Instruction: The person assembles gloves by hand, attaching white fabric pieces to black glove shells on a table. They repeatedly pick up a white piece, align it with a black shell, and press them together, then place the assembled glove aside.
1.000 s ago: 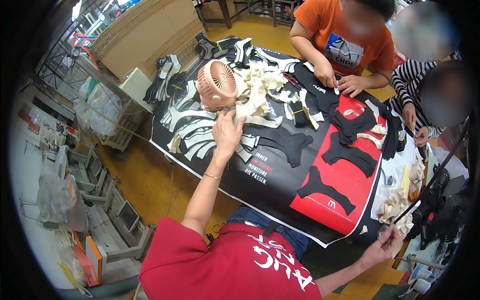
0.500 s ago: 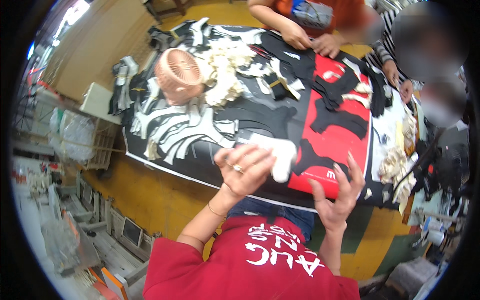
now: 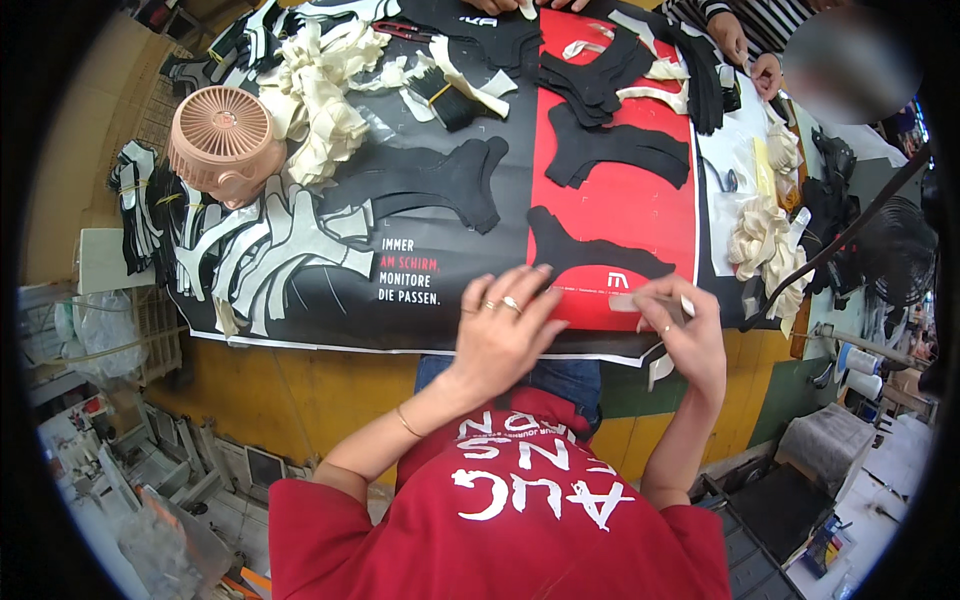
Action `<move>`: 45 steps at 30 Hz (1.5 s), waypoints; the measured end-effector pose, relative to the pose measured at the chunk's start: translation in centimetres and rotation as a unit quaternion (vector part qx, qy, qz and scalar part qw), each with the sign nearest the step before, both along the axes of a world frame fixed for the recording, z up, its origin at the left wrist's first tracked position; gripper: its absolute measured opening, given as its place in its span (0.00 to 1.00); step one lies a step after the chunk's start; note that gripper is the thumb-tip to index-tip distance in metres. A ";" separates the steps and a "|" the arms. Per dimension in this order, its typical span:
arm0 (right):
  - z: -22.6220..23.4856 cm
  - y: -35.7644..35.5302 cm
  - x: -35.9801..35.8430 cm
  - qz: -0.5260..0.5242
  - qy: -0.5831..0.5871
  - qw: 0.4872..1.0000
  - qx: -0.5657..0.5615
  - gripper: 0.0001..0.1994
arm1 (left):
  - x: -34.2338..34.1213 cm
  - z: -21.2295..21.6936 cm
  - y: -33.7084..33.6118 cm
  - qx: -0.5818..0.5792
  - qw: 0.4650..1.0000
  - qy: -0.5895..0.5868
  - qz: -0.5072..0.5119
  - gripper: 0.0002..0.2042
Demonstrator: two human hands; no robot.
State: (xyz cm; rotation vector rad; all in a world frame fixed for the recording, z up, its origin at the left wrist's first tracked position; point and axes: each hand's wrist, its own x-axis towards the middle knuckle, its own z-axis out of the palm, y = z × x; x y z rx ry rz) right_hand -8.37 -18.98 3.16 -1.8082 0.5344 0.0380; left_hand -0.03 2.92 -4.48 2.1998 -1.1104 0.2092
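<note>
My left hand (image 3: pixel 505 330) hovers over the front edge of the printed mat, fingers spread and slightly bent, holding nothing visible. To its right, my right hand (image 3: pixel 690 335) is closed in a pinch; a small pale strip (image 3: pixel 622 302) shows at its fingertips over the red part of the mat. What kind of strip it is does not show. Just beyond both hands, a black curved fabric piece (image 3: pixel 600 248) lies on the red area. More black cut pieces (image 3: pixel 620 150) are stacked behind it. White-faced cut pieces (image 3: pixel 300 245) overlap in a pile at the left.
A pink desk fan (image 3: pixel 222 140) stands on the table's left side. Beside it is a heap of cream fabric scraps (image 3: pixel 325 100), with another heap (image 3: pixel 765 240) at the right. Two other people's hands (image 3: pixel 730 40) are at the far side. A black cable (image 3: pixel 850 230) crosses at the right.
The view has shifted, so the tabletop sits further left and higher. A blurred white piece beside my left hand is no longer there. My right hand has gone from spread to pinching.
</note>
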 end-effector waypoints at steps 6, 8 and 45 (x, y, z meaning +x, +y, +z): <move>-1.6 0.7 5.9 0.167 0.017 0.986 -0.011 0.05 | 1.0 -2.4 3.0 0.063 0.998 -0.013 -0.014 0.18; -2.3 0.9 7.6 0.230 -0.007 0.973 -0.012 0.05 | 0.8 -2.9 3.1 0.066 0.998 -0.018 -0.016 0.19; -5.2 0.8 9.2 0.183 0.011 0.971 -0.154 0.13 | 0.5 -3.9 2.9 0.077 0.997 -0.015 -0.010 0.23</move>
